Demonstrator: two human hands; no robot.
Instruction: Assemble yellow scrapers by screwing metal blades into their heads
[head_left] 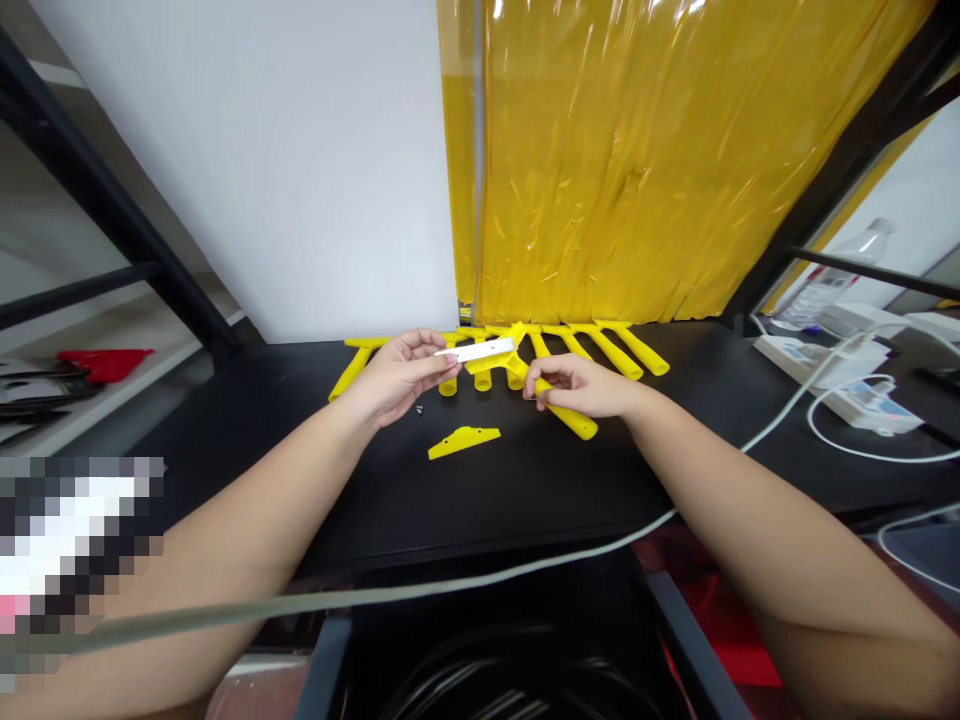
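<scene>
My left hand point(401, 375) pinches one end of a thin, shiny metal blade point(484, 350) between thumb and fingers. The blade lies along the wide head of a yellow scraper handle point(574, 422), touching or just in front of it. Around the grip of that handle, the fingers of my right hand point(574, 383) are closed. On the black table below sits a loose yellow cover plate point(465, 440) with small holes. Close to my left hand are tiny metal pieces point(420, 409), perhaps screws.
More yellow scraper handles point(615, 352) lie in a row along the table's back edge. A pale cable point(480, 578) crosses in front of the table. Power strips point(847, 385) and a plastic bottle point(844, 275) are at the right. Black frame posts point(142, 225) flank the table.
</scene>
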